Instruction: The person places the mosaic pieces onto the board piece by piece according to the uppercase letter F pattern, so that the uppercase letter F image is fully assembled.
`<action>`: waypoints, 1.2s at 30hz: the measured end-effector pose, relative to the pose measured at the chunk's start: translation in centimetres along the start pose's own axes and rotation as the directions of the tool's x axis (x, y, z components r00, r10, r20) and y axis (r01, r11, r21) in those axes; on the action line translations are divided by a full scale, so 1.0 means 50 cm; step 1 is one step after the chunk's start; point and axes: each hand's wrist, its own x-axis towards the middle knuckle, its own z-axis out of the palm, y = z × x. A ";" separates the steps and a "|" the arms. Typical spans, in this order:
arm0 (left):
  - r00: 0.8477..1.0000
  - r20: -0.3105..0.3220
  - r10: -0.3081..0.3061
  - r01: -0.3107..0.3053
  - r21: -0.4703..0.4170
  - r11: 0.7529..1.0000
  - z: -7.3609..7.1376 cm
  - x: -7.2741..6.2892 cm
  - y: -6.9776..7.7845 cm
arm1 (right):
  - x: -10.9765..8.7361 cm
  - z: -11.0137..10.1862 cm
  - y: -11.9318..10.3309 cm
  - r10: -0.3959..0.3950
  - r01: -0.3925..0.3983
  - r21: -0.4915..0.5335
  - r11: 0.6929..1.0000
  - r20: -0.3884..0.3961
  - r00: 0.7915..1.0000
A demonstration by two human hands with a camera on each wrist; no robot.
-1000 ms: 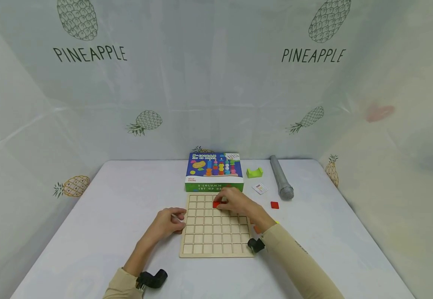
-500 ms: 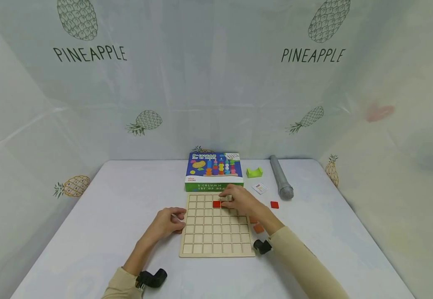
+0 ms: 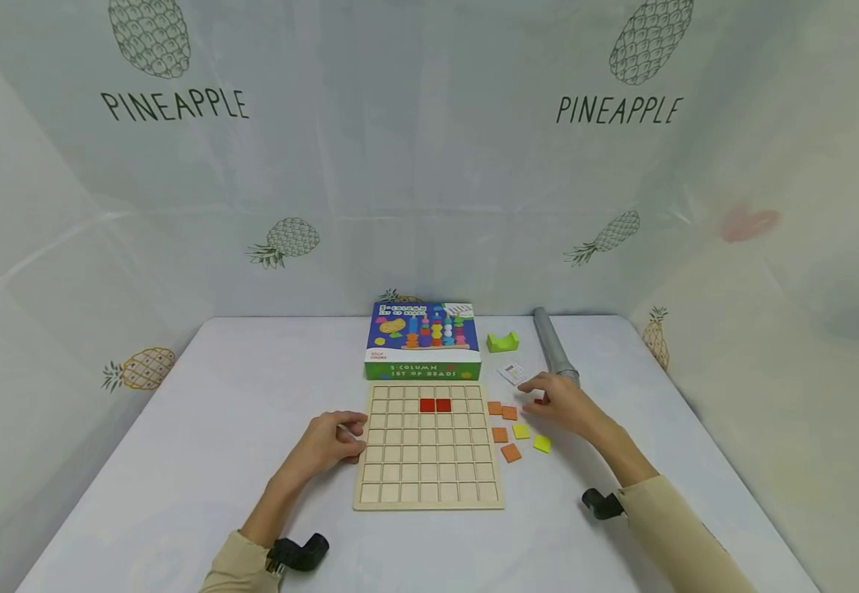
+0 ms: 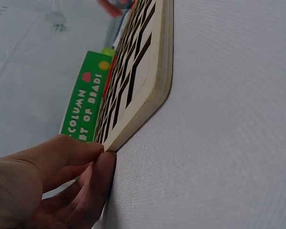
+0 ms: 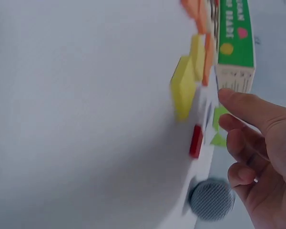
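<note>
A wooden grid board (image 3: 431, 453) lies on the table, with two red tiles (image 3: 435, 405) side by side in cells of its second row from the back. My left hand (image 3: 327, 438) pinches the board's left edge between thumb and finger, as the left wrist view shows at the board's edge (image 4: 133, 112). My right hand (image 3: 566, 405) hovers right of the board with loosely bent fingers and nothing between them. Below it in the right wrist view lies a loose red tile (image 5: 196, 141), mostly hidden by the hand in the head view.
Several orange tiles (image 3: 500, 435) and two yellow tiles (image 3: 521, 431) lie right of the board. A bead-set box (image 3: 423, 342) stands behind it. Farther right are a green holder (image 3: 503, 343), a small white card (image 3: 512, 374) and a grey microphone (image 3: 553, 342).
My right hand has let go of a red tile in the grid and moved right, off the board. Both red tiles there are now uncovered. My left hand stays at the edge.
</note>
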 end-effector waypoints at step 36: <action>1.000 0.001 0.020 -0.020 -0.013 1.000 0.000 -0.007 0.005 | -0.030 -0.004 0.033 0.083 -0.079 -0.092 0.993 0.035 0.996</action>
